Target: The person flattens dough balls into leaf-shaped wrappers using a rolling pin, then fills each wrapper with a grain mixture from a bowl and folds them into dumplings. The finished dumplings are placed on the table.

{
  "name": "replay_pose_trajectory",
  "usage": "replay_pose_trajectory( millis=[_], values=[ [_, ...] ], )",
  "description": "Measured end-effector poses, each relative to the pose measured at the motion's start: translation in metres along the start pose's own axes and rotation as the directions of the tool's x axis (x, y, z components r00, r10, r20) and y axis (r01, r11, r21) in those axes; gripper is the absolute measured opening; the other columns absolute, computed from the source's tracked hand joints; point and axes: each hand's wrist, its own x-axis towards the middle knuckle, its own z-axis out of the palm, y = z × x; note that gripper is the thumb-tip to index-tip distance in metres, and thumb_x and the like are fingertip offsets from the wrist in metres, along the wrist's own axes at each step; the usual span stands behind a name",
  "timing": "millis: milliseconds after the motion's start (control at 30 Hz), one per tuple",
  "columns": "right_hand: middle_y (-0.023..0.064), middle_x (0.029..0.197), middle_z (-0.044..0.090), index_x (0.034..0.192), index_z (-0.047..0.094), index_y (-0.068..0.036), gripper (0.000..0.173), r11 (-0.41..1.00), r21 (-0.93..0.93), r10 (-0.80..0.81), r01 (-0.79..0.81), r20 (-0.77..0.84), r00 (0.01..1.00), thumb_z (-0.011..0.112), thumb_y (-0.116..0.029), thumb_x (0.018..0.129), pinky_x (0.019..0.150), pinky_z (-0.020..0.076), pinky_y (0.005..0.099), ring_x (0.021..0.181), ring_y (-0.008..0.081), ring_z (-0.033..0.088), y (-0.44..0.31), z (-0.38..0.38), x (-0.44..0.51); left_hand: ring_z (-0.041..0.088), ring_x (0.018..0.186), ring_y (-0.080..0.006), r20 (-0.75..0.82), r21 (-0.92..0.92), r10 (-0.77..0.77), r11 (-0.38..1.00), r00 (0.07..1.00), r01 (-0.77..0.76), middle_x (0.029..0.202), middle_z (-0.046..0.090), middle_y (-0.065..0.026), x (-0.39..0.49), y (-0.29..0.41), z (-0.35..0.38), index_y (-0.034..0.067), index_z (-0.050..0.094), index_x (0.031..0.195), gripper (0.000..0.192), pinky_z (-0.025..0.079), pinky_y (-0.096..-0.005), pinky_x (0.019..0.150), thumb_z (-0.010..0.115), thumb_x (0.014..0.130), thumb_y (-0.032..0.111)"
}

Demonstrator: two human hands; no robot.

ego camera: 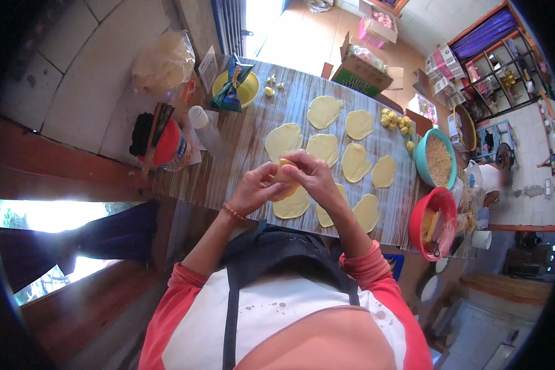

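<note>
Between them, my left hand [262, 185] and my right hand [311, 178] pinch a piece of yellow dough [286, 178] above the table. Fingers cover much of it, so its exact shape is hard to tell. Beneath and around my hands, several flat rounds of yellow dough lie spread on the wood-patterned tabletop [240, 152]. One flat round [292, 206] lies just below my left hand, and another [284, 140] is just beyond my fingers. A further round [322, 149] lies beyond my right hand.
Small dough lumps [395, 120] sit at the right, near a turquoise bowl [432, 157] of crumbly filling and a red bowl [432, 224] holding utensils. To the left stand a yellow bowl [249, 88], a clear bottle [206, 127] and a red-lidded tub [169, 148]. A person [490, 180] is beyond the table's right end.
</note>
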Motion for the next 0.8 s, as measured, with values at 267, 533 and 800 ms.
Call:
replay_pose_trajectory(
  millis=[267, 533, 800],
  values=[
    [0.0088, 0.087, 0.066, 0.11, 0.067, -0.001, 0.028, 0.972, -0.234, 0.028, -0.001, 0.113, 0.993, 0.071, -0.017, 0.088, 0.077, 0.0509, 0.0286, 0.085, 0.0142, 0.063, 0.054, 0.014, 0.025, 0.064, 0.09, -0.0133, -0.025, -0.036, -0.162, 0.986, 0.986, 0.161, 0.105, 0.068, -0.0068, -0.016, -0.052, -0.024, 0.003, 0.061, 0.118, 0.041, 0.052, -0.0294, 0.081, 0.075, 0.085, 0.023],
    [0.0156, 0.097, 0.063, 0.109, 0.061, -0.004, 0.028, 0.348, -0.936, -0.066, 0.048, 0.027, 0.997, 0.067, -0.014, 0.083, 0.085, 0.0485, 0.0432, 0.094, 0.0349, 0.061, 0.194, -0.037, -0.007, 0.049, 0.129, -0.0299, -0.305, 0.286, -0.239, 0.901, 0.922, 0.327, 0.137, 0.051, -0.022, -0.039, -0.104, -0.072, -0.001, 0.047, 0.136, 0.07, 0.04, -0.0377, 0.106, 0.073, 0.085, 0.039],
    [0.0147, 0.094, 0.062, 0.101, 0.059, -0.005, 0.02, 0.411, -0.908, -0.062, -0.074, -0.109, 0.992, 0.065, -0.01, 0.083, 0.084, 0.0468, 0.0432, 0.095, 0.0333, 0.059, 0.215, -0.039, -0.012, 0.063, 0.103, -0.0208, -0.143, 0.073, -0.366, 0.923, 0.92, 0.379, 0.119, 0.064, -0.012, -0.049, -0.116, -0.03, 0.003, 0.058, 0.125, 0.044, 0.05, -0.0337, 0.088, 0.067, 0.092, 0.031]
  ],
)
